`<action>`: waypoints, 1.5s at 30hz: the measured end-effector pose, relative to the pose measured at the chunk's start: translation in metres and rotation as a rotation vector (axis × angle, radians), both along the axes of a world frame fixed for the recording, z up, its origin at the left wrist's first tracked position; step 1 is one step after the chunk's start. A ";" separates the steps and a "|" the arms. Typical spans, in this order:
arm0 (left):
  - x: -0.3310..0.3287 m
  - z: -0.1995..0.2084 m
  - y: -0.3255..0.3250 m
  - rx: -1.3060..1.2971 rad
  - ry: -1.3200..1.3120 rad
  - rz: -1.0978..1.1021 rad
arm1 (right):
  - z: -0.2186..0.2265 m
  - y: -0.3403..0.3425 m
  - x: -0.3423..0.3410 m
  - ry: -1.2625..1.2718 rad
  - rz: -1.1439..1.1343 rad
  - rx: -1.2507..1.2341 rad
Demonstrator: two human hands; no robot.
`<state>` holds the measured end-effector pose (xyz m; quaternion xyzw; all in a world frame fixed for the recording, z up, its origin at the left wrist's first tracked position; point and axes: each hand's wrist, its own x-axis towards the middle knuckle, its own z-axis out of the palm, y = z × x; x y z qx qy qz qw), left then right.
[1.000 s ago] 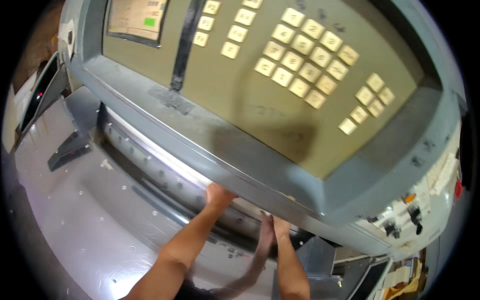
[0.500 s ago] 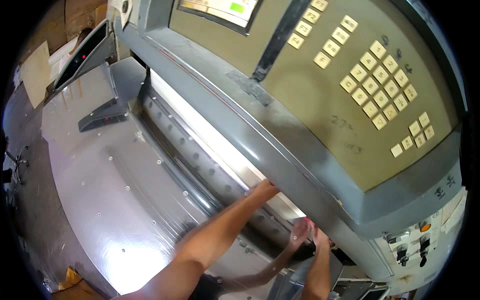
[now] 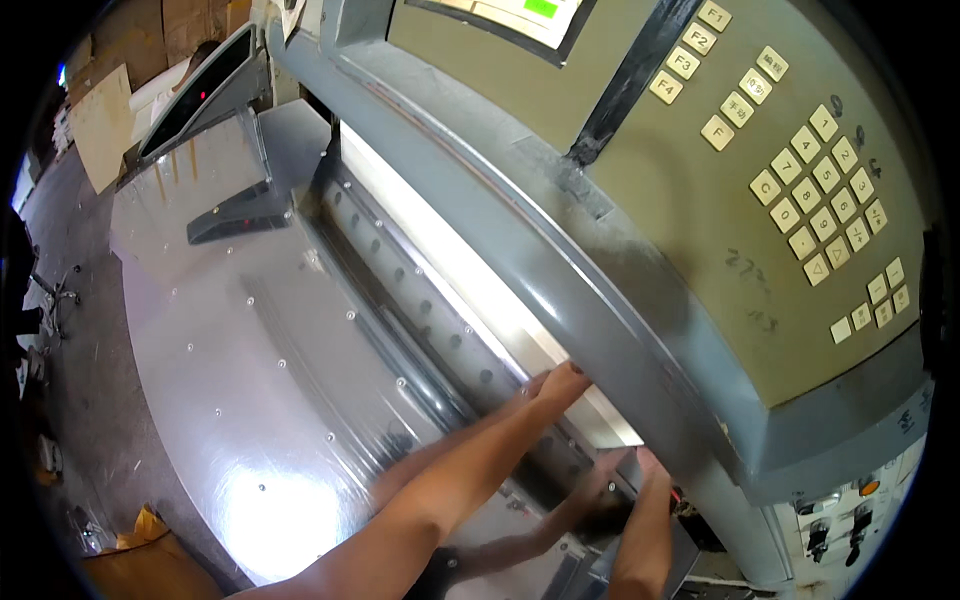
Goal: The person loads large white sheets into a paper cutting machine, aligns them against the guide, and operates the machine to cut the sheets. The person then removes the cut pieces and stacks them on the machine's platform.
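Observation:
My left hand [image 3: 563,388] reaches under the curved grey housing [image 3: 545,270] of a large machine with a keypad, which looks like a paper cutter. Its fingers are hidden there, beside a long bright white strip in the slot that may be paper or a lit surface. At the strip's near right end [image 3: 618,432], my right hand [image 3: 652,466] points up, its fingertips at the pale corner. Most of its fingers are covered by the housing, so its grip does not show. Beneath both arms, the shiny metal table [image 3: 300,420] mirrors them.
The olive control panel [image 3: 690,230] carries cream keys and a screen [image 3: 530,18]. A dark sensor-like bar with a red light [image 3: 203,95] stands far left. Knobs and an orange button [image 3: 868,487] sit at lower right. A yellow-brown bag or box [image 3: 150,560] is on the floor.
The view has shifted, so the machine appears farther right and slightly lower. My right hand has moved up against the pale corner; the left stays under the housing.

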<state>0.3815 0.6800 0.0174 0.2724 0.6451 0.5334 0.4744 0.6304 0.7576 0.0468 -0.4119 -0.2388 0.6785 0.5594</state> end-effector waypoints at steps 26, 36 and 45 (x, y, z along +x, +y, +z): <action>-0.015 -0.002 -0.543 0.283 0.330 0.225 | 0.343 -0.239 0.087 -0.961 -0.183 0.589; -0.056 -0.004 -0.666 0.024 0.345 0.605 | 0.209 -0.399 0.084 -1.330 -0.172 0.830; -0.334 -0.019 -0.746 -0.364 0.324 1.038 | -0.049 -0.739 0.071 -0.982 -0.489 -0.278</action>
